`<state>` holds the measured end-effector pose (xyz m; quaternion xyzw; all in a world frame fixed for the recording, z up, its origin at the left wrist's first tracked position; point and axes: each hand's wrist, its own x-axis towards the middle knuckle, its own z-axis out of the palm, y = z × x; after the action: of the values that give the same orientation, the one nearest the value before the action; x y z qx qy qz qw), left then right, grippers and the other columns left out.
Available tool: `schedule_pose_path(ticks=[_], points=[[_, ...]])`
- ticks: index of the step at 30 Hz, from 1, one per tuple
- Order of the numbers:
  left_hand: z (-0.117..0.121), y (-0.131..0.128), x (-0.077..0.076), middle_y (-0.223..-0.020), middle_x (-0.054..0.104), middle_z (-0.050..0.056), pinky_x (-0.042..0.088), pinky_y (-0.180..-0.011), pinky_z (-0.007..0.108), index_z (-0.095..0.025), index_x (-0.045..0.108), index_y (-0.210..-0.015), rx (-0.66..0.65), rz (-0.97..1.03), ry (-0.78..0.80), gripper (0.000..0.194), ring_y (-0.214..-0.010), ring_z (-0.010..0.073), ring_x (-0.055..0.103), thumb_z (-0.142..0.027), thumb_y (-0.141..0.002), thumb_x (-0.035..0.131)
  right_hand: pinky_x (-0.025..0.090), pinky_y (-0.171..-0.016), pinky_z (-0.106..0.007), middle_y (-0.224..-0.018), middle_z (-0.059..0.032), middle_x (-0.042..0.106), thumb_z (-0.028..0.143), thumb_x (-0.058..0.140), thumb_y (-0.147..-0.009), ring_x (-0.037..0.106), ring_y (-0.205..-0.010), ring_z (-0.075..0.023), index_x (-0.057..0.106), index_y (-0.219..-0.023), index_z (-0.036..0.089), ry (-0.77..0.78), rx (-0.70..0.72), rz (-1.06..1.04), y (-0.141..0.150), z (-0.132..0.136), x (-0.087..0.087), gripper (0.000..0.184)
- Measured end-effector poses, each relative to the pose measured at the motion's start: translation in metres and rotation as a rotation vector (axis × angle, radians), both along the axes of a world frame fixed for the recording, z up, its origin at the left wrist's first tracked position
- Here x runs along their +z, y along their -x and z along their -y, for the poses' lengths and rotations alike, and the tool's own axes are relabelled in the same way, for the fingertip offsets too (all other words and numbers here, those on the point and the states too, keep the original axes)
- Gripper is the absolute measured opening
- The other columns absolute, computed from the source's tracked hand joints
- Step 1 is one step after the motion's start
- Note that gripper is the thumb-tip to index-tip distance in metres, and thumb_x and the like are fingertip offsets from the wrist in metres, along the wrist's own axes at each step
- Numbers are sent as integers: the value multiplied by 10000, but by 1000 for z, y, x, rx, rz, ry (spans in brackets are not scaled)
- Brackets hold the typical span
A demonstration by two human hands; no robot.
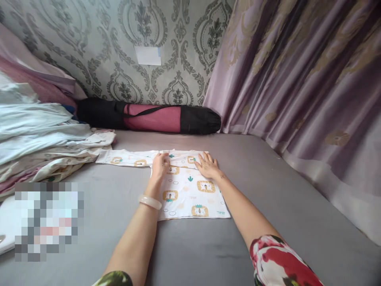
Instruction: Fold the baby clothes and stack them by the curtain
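A white long-sleeved children's shirt with lion faces and green plants printed on it lies flat on a grey sheet. One sleeve stretches out to the left. Along its far side, a layer of the same cloth is folded over the body. My left hand, with a pale bangle on the wrist, has its fingers bent and closed on the cloth where the sleeve meets the body. Flat on the shirt's far right corner rests my right hand, its fingers spread.
Loose clothes are heaped at the left. Below them lies a white item, partly covered by a blurred patch. A black and pink rolled bag lies along the patterned wall. Purple curtains hang along the right.
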<state>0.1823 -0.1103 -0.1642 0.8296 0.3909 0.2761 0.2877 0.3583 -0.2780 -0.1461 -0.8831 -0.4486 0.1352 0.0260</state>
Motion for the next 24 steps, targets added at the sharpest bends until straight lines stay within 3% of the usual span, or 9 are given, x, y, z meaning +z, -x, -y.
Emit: schedule_pose_path(ticks=[6, 14, 18, 21, 24], points=[[1, 0, 2, -1113, 664, 120, 452, -954, 309, -119, 684, -1167, 19, 12, 4, 512, -1052, 237, 610, -35, -739, 415, 39, -1162, -562, -1631, -55, -23, 605, 93, -955, -59, -1489, -247, 108, -1561, 201, 0, 5, -12, 1, 0, 3, 729], [1, 0, 7, -1130, 689, 111, 447, -939, 282, -124, 690, -1166, 27, -14, 35, 570, -1068, 235, 616, -32, -662, 443, 38, -1153, -580, -1631, -55, -53, 599, 96, -959, -77, -1487, -249, 81, -1562, 211, 60, -25, -32, 6, -3, 12, 718], [2, 1, 11, -1060, 708, 104, 467, -855, 303, -150, 678, -1184, 49, -59, 100, 497, -982, 244, 642, -125, -729, 480, 102, -1149, -561, -1625, -108, 87, 539, 222, -969, 65, -1482, -289, 203, -1543, 184, 59, -50, 1, 9, -10, 22, 675], [3, 1, 10, -1047, 713, 82, 453, -861, 338, -209, 684, -1155, 91, -102, 92, 426, -991, 260, 634, -212, -759, 529, 120, -1148, -528, -1577, -169, 245, 437, 290, -973, 216, -1441, -300, 326, -1494, 143, -35, -93, 115, 19, -24, 26, 600], [3, 0, 6, -1111, 698, 74, 443, -886, 342, -228, 670, -1166, 86, -113, 68, 401, -1019, 255, 627, -255, -789, 538, 105, -1153, -508, -1580, -174, 236, 406, 251, -983, 205, -1447, -293, 315, -1496, 134, -169, -63, 149, 37, -44, 24, 584]])
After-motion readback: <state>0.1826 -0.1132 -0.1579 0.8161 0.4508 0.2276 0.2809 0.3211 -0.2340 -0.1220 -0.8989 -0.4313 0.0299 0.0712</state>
